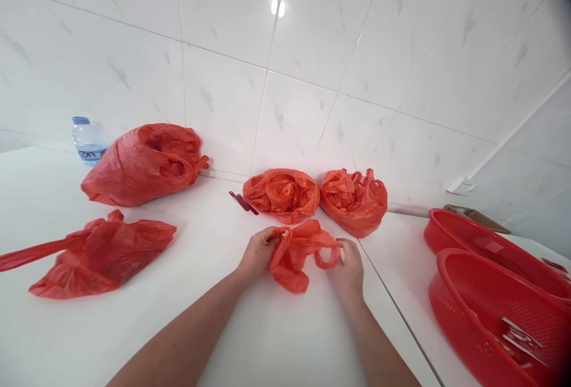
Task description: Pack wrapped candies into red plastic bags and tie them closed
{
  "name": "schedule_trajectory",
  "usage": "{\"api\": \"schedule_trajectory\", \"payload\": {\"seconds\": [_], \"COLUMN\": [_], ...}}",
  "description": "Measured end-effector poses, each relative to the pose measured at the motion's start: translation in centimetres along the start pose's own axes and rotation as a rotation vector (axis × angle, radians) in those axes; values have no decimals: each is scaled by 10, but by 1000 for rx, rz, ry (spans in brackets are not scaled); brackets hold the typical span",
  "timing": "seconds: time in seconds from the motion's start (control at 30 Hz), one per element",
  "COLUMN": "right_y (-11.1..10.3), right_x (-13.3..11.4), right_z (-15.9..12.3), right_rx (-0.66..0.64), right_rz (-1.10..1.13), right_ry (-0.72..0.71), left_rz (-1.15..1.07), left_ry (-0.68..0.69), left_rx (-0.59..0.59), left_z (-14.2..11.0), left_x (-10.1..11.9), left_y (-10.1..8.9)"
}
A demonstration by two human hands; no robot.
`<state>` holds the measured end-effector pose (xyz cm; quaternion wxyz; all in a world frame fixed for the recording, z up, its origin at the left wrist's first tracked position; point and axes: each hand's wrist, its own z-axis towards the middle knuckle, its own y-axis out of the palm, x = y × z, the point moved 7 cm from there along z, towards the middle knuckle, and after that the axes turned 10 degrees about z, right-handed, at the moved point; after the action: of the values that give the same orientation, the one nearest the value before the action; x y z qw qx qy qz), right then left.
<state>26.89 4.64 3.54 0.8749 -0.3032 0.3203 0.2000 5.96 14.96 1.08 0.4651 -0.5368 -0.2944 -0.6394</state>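
A thin red plastic bag (297, 256) hangs crumpled between my two hands, just above the white table. My left hand (260, 251) pinches its left side near a handle loop. On the other side, my right hand (350, 268) grips the right handle loop, fingers closed around it. Behind the bag, against the wall, sit a round red bag (282, 195) stuffed with more red plastic and a second bundled red bag (354, 201). Small dark red knives or similar slim tools (243, 202) lie beside the round bag.
A large full red bag (143, 167) leans at the back left, near a water bottle (88, 142). A flatter red bag (107, 256) lies at left. Two red plastic baskets (455, 304) stand at right; a seam (397, 304) crosses the white table (276, 339).
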Motion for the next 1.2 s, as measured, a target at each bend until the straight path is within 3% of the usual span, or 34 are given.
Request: {"api": "schedule_trajectory", "payload": {"seconds": [0.17,0.3,0.37,0.43,0.5,0.57,0.67,0.83,0.97,1.2], "right_y": [-20,-35,-42,-43,-29,-5,28,49,53,51], "right_x": [28,32,16,-14,-45,-63,-64,-47,-45,-51], "right_z": [5,4,2,-1,-9,-18,-28,-30,-39,-42], "right_rx": [92,177,212,199,82,-107,-289,-374,-416,-430], "right_rz": [90,99,71,32,0,-48,-178,-287,-288,-296], "right_ry": [208,295,216,6,-228,-363,-413,-422,-404,-395], "left_rz": [-20,-24,-11,7,27,43,58,40,-45,-262], "left_ry": [-43,-65,-61,-51,-39,-26,-6,-3,-25,-90], "left_rx": [137,211,234,233,209,169,109,117,200,480], "left_z": [7,5,4,3,2,1,-2,-5,-1,7], "left_x": [-7,-7,-4,-1,2,5,9,11,4,-19], "left_y": [-18,-23,-24,-22,-18,-11,-2,0,-13,-67]}}
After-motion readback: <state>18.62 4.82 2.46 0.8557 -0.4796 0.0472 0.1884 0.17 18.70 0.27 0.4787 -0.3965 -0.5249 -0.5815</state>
